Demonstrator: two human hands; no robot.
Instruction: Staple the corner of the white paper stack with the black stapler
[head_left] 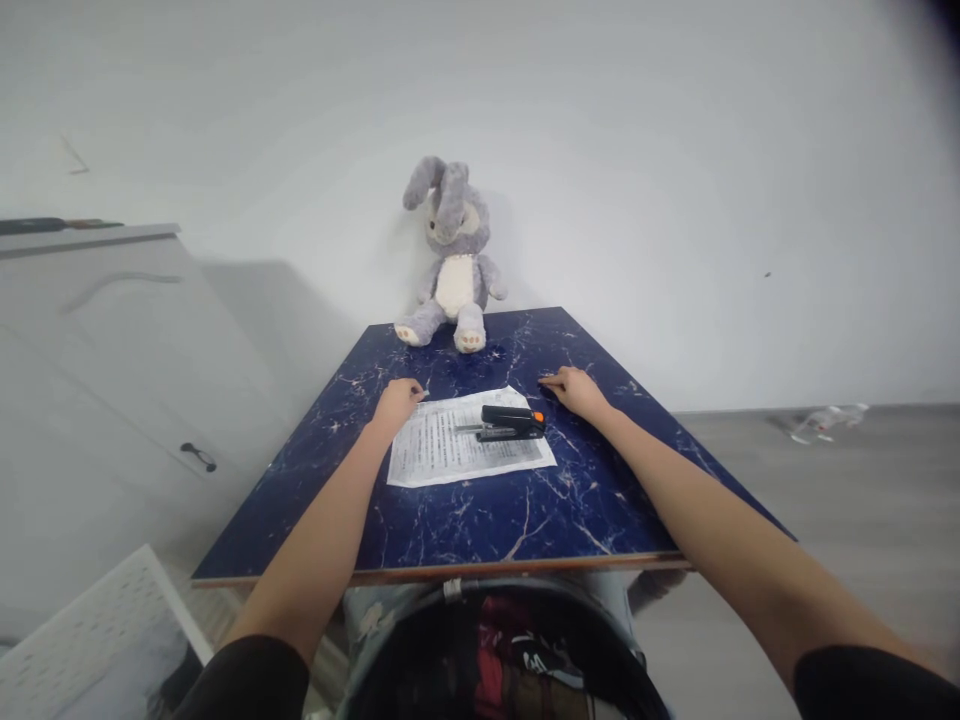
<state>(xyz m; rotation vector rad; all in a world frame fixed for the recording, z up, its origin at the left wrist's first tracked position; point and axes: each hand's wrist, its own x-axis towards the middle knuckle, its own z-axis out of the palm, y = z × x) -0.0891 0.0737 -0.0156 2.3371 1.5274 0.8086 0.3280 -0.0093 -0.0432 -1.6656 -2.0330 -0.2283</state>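
A printed sheet of paper (457,445) lies in the middle of a dark blue marbled table (480,520). On the sheet rests a black stapler (511,422) with an orange tip. My left hand (397,400) rests on the table at the sheet's far left corner, fingers curled loosely, holding nothing that I can see. My right hand (574,388) lies flat on the table just right of the stapler, fingers stretched toward it, apart from it.
A grey and white plush rabbit (452,260) sits at the table's far edge against the white wall. A white cabinet (97,340) stands to the left. A clear plastic bottle (821,422) lies on the grey floor at right.
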